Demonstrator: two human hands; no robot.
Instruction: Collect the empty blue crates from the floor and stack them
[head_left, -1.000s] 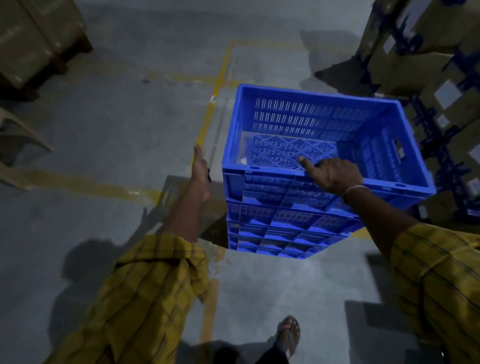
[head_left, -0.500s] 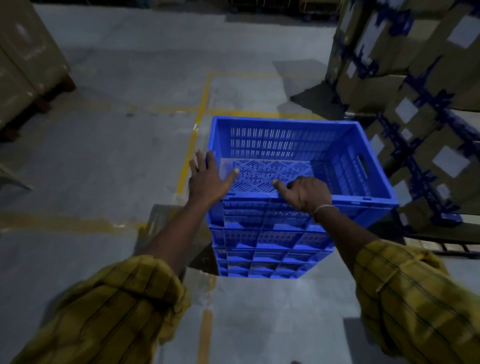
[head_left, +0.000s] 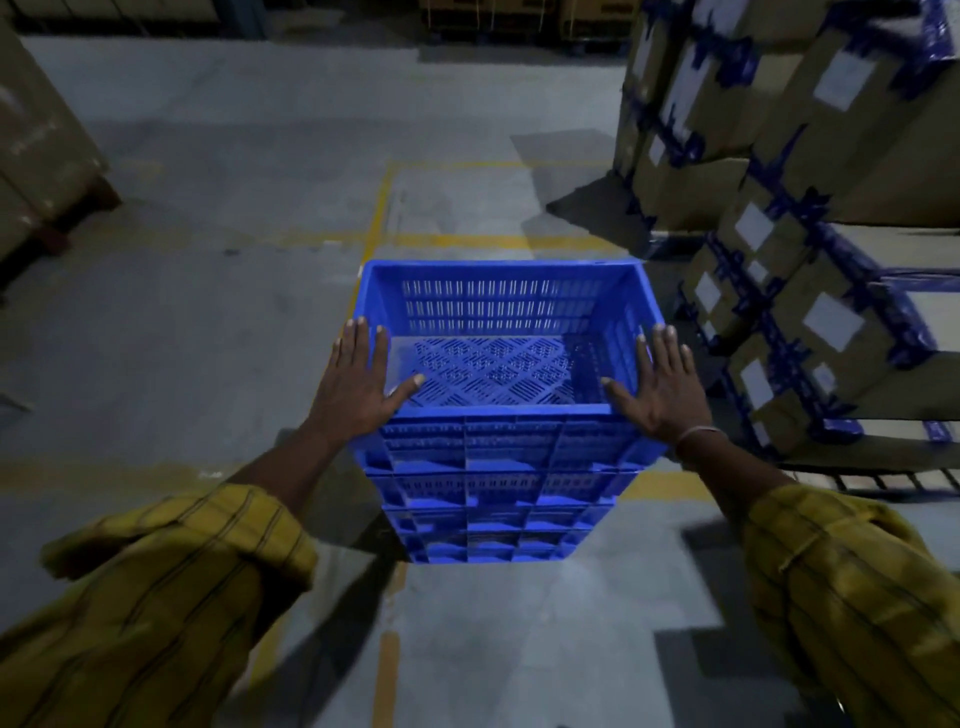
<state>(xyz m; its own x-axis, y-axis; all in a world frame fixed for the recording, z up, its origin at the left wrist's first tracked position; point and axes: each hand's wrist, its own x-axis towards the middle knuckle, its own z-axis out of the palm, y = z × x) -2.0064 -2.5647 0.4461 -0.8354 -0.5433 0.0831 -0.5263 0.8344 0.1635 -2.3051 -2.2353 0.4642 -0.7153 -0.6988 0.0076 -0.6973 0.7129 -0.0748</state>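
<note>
Both hands, the left hand (head_left: 358, 387) and the right hand (head_left: 662, 387), lie flat with straight fingers on the top crate (head_left: 506, 332), seemingly seating it on the stack (head_left: 496, 499), so next comes probably another crate

Dim, bluish light is seen throughout. Hard shadows are cast on the floor (head_left: 218, 218) toward 6 o'clock. Motion blur and wide-angle bending are seen at the edges.

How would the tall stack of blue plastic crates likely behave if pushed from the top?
The stack of blue slotted plastic crates is tall and narrow, so it may tip. The top crate looks empty and perforated, so probably light. Its ribbed walls look stiff. The left hand and right hand lie flat on its rim.
</note>
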